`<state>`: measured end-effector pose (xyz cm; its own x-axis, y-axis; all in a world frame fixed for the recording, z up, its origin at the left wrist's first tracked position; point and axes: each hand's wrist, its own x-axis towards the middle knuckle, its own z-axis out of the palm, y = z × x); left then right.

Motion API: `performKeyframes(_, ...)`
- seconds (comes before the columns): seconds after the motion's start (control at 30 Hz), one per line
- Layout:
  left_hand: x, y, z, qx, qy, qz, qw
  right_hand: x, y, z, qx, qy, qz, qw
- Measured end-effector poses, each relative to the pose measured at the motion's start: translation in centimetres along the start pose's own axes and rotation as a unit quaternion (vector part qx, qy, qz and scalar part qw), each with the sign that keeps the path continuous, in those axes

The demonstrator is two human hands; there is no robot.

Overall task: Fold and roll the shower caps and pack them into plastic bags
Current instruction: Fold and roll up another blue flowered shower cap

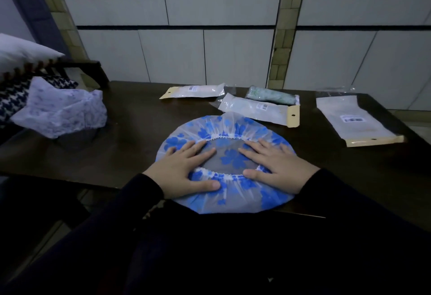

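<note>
shower cap flat (opening up) | both hands pressing | rolled cap in bag

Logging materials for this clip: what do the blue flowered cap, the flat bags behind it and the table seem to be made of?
Blue flowered cap: thin translucent plastic film, the dark table showing through, gathered on a white elastic band.
Flat bags: glossy clear plastic, apparently with tan card headers.
Table: dark brown, faintly shiny; probably finished wood, unclear in dim light.

cap: thin translucent plastic, crinkly | bags: glossy clear plastic | table: dark smooth wood
</note>
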<state>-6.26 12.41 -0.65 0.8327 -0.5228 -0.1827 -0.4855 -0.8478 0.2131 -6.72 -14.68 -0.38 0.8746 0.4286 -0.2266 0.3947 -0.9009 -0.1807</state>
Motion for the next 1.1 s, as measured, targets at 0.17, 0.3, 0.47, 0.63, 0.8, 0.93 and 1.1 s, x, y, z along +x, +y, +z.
performKeyframes(0.17,-1.1,-1.6,0.0,-0.205,0.1,0.053,0.972,-2.6,1.5,0.0,0.168,0.148,-0.088,0.971)
performKeyframes(0.3,-2.1,-2.3,0.8,-0.262,0.216,0.085,0.937,-3.3,2.4,0.5,0.221,0.241,-0.086,0.941)
performKeyframes(0.47,-2.7,-2.6,0.6,-0.25,0.205,0.121,0.938,-3.1,2.6,0.0,0.272,0.174,-0.079,0.943)
performKeyframes(0.63,-2.0,-4.0,-1.4,-0.207,0.041,0.076,0.975,-3.5,3.0,-1.8,0.364,0.021,-0.057,0.93)
performKeyframes(0.8,-0.7,-3.8,-2.1,-0.253,0.071,0.051,0.964,-2.7,2.9,-2.2,0.336,-0.008,-0.04,0.941)
performKeyframes(0.93,-1.4,-5.3,-1.8,-0.269,0.115,0.053,0.955,-2.7,3.5,-2.0,0.318,-0.01,-0.046,0.947)
performKeyframes(1.1,-1.9,-4.8,-1.9,-0.344,0.196,0.003,0.918,-2.3,4.2,-2.3,0.31,0.036,-0.035,0.95)
